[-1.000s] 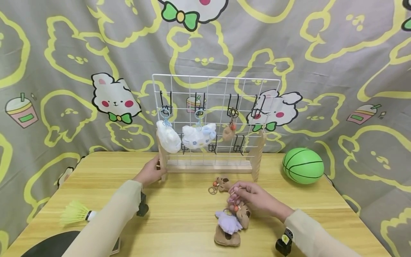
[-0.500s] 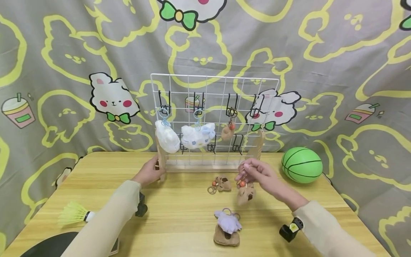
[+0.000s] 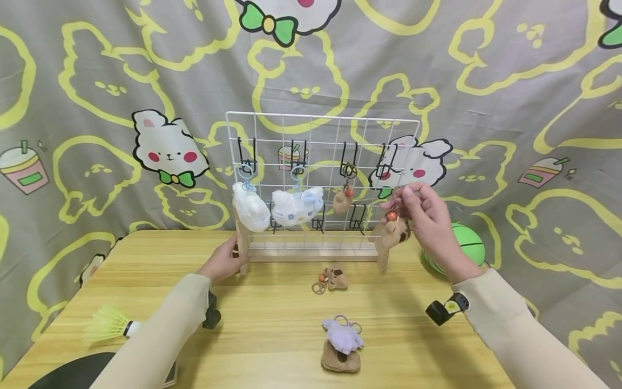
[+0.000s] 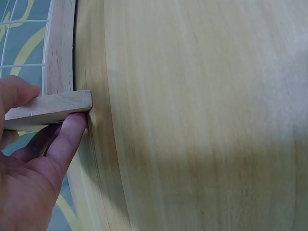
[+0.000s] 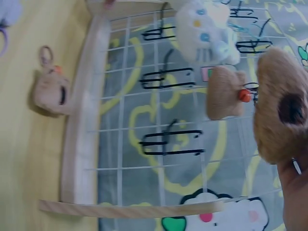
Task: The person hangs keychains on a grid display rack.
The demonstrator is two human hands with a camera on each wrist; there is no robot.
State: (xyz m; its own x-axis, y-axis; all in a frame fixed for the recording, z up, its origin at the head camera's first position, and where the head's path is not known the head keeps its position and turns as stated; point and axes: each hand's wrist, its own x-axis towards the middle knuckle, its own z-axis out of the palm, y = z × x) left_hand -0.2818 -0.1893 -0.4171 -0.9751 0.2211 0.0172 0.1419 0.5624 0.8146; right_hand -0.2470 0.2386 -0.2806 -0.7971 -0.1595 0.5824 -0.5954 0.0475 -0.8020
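Note:
A white wire grid rack [image 3: 313,254] with wooden ends stands at the back of the table. My left hand [image 3: 224,260] grips its left wooden end piece [image 4: 53,108], thumb on one side and fingers on the other. My right hand [image 3: 431,222] pinches the ring end of a brown plush keychain [image 3: 396,234] with an orange bead. The plush hangs in the air by the rack's right post, below the upper right hook [image 3: 387,161]. Hanging from upper hooks are a white plush [image 3: 251,208], a white cat-face plush [image 3: 297,205] and a small brown plush [image 3: 342,201].
Another brown plush keychain [image 3: 336,279] lies before the rack. Nearer, a purple plush [image 3: 344,336] rests on a brown one [image 3: 340,361]. A green ball [image 3: 468,246] sits behind my right wrist. A yellow shuttlecock [image 3: 109,324] and a black round object [image 3: 73,373] are at left.
My right hand has lifted the brown plush keychain off the table, from beside the purple plush, up and right to the rack's right end. The left hand keeps its grip on the rack.

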